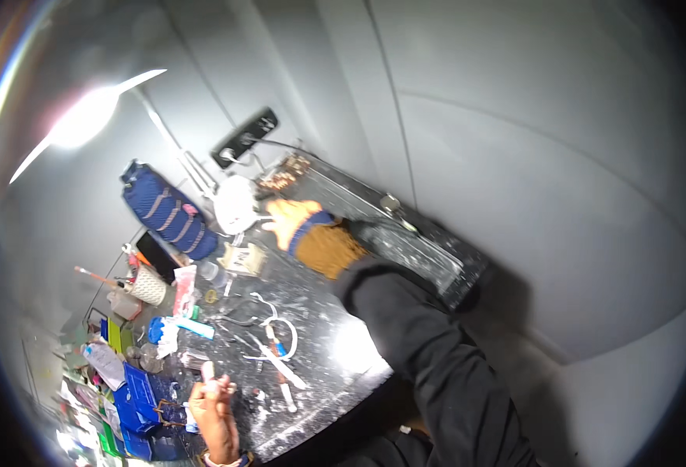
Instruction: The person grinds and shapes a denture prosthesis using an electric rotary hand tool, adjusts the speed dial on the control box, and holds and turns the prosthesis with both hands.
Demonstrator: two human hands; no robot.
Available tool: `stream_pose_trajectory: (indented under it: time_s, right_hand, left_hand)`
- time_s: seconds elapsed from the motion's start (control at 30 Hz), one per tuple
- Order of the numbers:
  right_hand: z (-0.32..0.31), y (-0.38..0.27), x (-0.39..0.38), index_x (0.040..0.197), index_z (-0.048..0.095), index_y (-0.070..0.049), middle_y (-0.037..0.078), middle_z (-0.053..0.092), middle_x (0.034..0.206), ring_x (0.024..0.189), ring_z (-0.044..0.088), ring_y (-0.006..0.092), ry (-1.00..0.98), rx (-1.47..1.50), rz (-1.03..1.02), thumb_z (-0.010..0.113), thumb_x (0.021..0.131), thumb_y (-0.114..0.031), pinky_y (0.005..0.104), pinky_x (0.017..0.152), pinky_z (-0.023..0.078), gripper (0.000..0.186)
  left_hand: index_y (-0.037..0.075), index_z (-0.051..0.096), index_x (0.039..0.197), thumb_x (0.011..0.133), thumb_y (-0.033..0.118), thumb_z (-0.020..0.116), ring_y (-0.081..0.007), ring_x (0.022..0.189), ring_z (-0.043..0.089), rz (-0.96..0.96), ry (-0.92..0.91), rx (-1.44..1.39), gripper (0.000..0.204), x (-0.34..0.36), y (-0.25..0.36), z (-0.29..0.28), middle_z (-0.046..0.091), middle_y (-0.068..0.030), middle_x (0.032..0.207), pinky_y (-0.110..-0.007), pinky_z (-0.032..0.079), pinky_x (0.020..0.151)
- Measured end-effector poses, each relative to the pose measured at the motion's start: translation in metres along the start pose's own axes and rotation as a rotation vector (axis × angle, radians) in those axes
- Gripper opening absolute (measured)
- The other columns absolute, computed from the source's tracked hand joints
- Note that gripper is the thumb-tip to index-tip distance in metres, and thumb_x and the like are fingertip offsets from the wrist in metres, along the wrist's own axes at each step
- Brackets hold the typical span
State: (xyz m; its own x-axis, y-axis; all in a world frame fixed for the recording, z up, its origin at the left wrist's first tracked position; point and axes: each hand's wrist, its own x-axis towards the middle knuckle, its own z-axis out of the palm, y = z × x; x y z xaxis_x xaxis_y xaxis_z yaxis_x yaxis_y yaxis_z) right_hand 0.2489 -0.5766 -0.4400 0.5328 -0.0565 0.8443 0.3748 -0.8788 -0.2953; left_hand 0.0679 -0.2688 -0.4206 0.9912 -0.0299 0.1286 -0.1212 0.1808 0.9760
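This looks like a small workshop or craft corner; the exact trade cannot be told. The dark table (pixel 319 307) is streaked with white dust. On the person's side of the white lamp base (pixel 235 206) lie thin hand tools (pixel 284 367). Just beyond the base is a black power strip (pixel 238 140). To its left stand a holder (pixel 148 286) of sticks and, farther off, blue bins (pixel 135 397).
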Motion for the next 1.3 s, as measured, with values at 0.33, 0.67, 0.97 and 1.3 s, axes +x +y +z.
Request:
stream_pose_trajectory:
  time_s: [0.33, 0.67, 0.97, 1.3]
  right_hand:
    - [-0.024, -0.016, 0.006, 0.093, 0.051, -0.01, 0.015, 0.064, 0.083, 0.079, 0.062, 0.0365, -0.282, -0.146, 0.304, 0.058, 0.085, -0.044, 0.0461, 0.066, 0.047, 0.036]
    - [0.058, -0.001, 0.068, 0.09, 0.068, -0.007, 0.011, 0.068, 0.083, 0.082, 0.064, 0.0223, -0.504, 0.249, 0.69, 0.081, 0.067, -0.037, 0.035, 0.077, 0.047, 0.04]
    - [-0.158, -0.138, 0.013, 0.083, 0.059, 0.0, 0.0, 0.054, 0.068, 0.064, 0.051, 0.0086, -0.448, 0.713, 0.4, 0.075, 0.078, -0.023, 0.0248, 0.057, 0.042, 0.028]
    - [-0.159, -0.231, -0.023, 0.114, 0.053, -0.002, 0.01, 0.061, 0.076, 0.07, 0.061, 0.0281, -0.659, 0.899, 0.027, 0.077, 0.074, -0.029, 0.0383, 0.063, 0.047, 0.054]
  left_hand:
    - [0.0, 0.054, 0.09, 0.082, -0.005, 0.062, -0.0139, 0.08, 0.062, -0.032, -0.038, -0.291, 0.013, 0.016, -0.002, -0.028, 0.064, -0.013, 0.09, -0.024, 0.049, 0.074]
    - [0.002, 0.057, 0.087, 0.084, 0.005, 0.065, -0.0071, 0.072, 0.05, 0.012, -0.049, -0.104, 0.008, 0.002, 0.01, -0.036, 0.055, -0.0003, 0.078, -0.021, 0.041, 0.068]
    - [0.005, 0.054, 0.084, 0.084, 0.007, 0.064, -0.005, 0.066, 0.044, -0.039, -0.082, -0.201, 0.01, -0.007, 0.017, -0.038, 0.049, 0.0029, 0.072, -0.02, 0.037, 0.061]
    - [0.001, 0.05, 0.117, 0.077, 0.016, 0.061, -0.0109, 0.07, 0.06, 0.827, -0.634, 0.597, 0.044, -0.003, 0.001, -0.001, 0.063, -0.0117, 0.079, -0.019, 0.042, 0.062]
